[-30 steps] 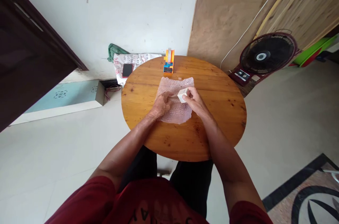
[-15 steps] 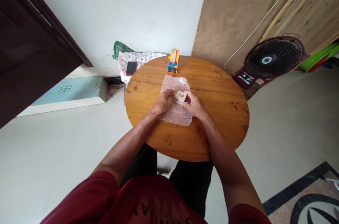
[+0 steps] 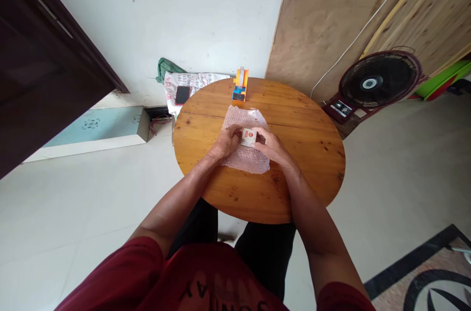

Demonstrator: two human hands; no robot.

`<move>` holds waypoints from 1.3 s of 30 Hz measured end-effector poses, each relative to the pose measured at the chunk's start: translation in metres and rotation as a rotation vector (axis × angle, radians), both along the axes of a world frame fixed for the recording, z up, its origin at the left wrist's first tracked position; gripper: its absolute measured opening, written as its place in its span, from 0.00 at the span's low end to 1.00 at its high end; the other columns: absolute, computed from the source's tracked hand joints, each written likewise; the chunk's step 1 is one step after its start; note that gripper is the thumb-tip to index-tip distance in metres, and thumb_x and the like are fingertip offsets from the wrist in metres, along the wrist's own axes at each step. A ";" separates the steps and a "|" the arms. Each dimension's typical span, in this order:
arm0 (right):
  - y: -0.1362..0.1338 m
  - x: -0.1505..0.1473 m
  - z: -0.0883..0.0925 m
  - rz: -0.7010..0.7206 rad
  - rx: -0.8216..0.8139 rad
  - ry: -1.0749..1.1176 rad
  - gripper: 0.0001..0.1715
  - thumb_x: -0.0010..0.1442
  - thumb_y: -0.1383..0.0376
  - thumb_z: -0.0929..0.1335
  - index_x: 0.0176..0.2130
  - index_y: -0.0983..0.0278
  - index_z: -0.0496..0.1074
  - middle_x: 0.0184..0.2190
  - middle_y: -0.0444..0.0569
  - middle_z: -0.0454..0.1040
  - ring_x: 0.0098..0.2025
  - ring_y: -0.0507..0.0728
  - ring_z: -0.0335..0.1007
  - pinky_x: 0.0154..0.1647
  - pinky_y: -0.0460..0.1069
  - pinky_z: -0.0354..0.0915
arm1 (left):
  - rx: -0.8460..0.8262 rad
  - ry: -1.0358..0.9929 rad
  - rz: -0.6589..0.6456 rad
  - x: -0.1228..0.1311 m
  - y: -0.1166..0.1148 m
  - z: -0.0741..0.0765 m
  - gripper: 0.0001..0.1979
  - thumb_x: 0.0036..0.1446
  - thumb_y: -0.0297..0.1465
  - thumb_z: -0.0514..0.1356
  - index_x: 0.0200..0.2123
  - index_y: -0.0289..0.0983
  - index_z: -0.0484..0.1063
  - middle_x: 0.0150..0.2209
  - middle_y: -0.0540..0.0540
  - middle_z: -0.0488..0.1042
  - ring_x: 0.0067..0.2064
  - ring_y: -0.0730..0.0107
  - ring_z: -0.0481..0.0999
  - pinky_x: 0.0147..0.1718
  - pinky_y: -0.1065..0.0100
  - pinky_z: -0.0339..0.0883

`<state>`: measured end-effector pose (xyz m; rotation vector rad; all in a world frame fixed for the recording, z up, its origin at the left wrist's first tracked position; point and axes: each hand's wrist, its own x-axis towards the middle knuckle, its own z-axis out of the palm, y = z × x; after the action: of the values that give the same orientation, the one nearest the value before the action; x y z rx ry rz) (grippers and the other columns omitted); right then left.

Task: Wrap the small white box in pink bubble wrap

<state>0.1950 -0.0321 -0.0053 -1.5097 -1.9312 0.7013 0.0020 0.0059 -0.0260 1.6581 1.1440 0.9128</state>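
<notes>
A small white box with a red mark lies on a sheet of bubble wrap in the middle of a round wooden table. My left hand grips the box's left side with curled fingers. My right hand pinches its right side. Both hands rest on the wrap.
An orange and blue tape dispenser stands at the table's far edge. Behind the table a printed bag with a dark phone on it lies on the floor. A black floor fan leans at the right by wooden boards.
The box went from my right hand alone, at the wrap's right, to the wrap's middle, held by both hands. My left hand shifted from the wrap onto the box.
</notes>
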 end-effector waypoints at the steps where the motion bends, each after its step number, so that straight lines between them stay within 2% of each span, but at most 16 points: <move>1: 0.000 0.000 0.000 -0.003 -0.002 -0.004 0.30 0.53 0.63 0.69 0.56 0.57 0.70 0.47 0.47 0.79 0.48 0.62 0.74 0.53 0.58 0.68 | 0.004 0.006 -0.001 0.000 0.000 0.001 0.27 0.45 0.23 0.51 0.50 0.32 0.73 0.45 0.41 0.81 0.48 0.60 0.79 0.54 0.58 0.71; 7: 0.000 0.001 0.001 0.027 0.022 -0.018 0.28 0.54 0.63 0.70 0.55 0.57 0.70 0.49 0.46 0.78 0.49 0.61 0.74 0.53 0.57 0.67 | 0.001 -0.013 -0.041 0.000 -0.001 0.004 0.28 0.44 0.21 0.50 0.50 0.31 0.73 0.46 0.41 0.81 0.48 0.61 0.79 0.55 0.58 0.70; 15: 0.001 0.002 0.000 0.015 0.001 -0.037 0.29 0.53 0.63 0.70 0.55 0.56 0.70 0.45 0.46 0.79 0.47 0.61 0.75 0.51 0.58 0.68 | 0.002 -0.039 -0.064 -0.001 -0.002 0.007 0.27 0.42 0.22 0.50 0.46 0.34 0.75 0.44 0.45 0.82 0.48 0.62 0.79 0.55 0.60 0.71; 22: 0.002 0.003 -0.001 0.022 -0.004 -0.023 0.33 0.53 0.65 0.70 0.59 0.59 0.67 0.52 0.50 0.77 0.53 0.63 0.73 0.57 0.60 0.66 | 0.035 -0.034 -0.079 -0.002 -0.003 0.006 0.27 0.42 0.22 0.49 0.47 0.32 0.75 0.45 0.44 0.81 0.48 0.63 0.79 0.55 0.60 0.70; 28: 0.001 0.012 -0.001 0.063 -0.040 0.084 0.39 0.51 0.64 0.71 0.61 0.59 0.64 0.59 0.54 0.71 0.59 0.63 0.69 0.61 0.61 0.63 | 0.016 -0.040 -0.101 -0.002 -0.004 0.008 0.26 0.42 0.22 0.50 0.46 0.33 0.75 0.45 0.44 0.81 0.48 0.63 0.79 0.54 0.61 0.71; 31: 0.000 0.017 0.002 0.021 -0.051 0.096 0.35 0.51 0.63 0.72 0.58 0.59 0.66 0.58 0.54 0.71 0.59 0.65 0.69 0.60 0.63 0.65 | 0.005 -0.057 -0.075 -0.002 -0.004 0.007 0.26 0.43 0.23 0.50 0.47 0.31 0.74 0.45 0.42 0.81 0.49 0.62 0.79 0.53 0.61 0.71; 35: 0.000 0.023 0.002 -0.036 -0.048 0.038 0.24 0.53 0.62 0.70 0.50 0.61 0.70 0.51 0.55 0.74 0.54 0.64 0.72 0.55 0.62 0.68 | -0.009 -0.041 -0.041 -0.001 -0.002 0.002 0.26 0.45 0.23 0.51 0.49 0.30 0.73 0.47 0.40 0.80 0.49 0.61 0.79 0.53 0.61 0.71; 39: 0.005 0.025 -0.003 -0.032 -0.004 -0.050 0.23 0.57 0.67 0.66 0.53 0.61 0.69 0.50 0.55 0.74 0.51 0.62 0.73 0.54 0.60 0.68 | 0.019 0.052 0.044 -0.002 -0.003 0.008 0.23 0.51 0.26 0.54 0.51 0.31 0.72 0.48 0.39 0.79 0.48 0.61 0.78 0.50 0.61 0.72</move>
<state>0.2196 -0.0275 -0.0084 -1.5712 -1.9392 0.6601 -0.0004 0.0030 -0.0182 1.6862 1.2150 0.9157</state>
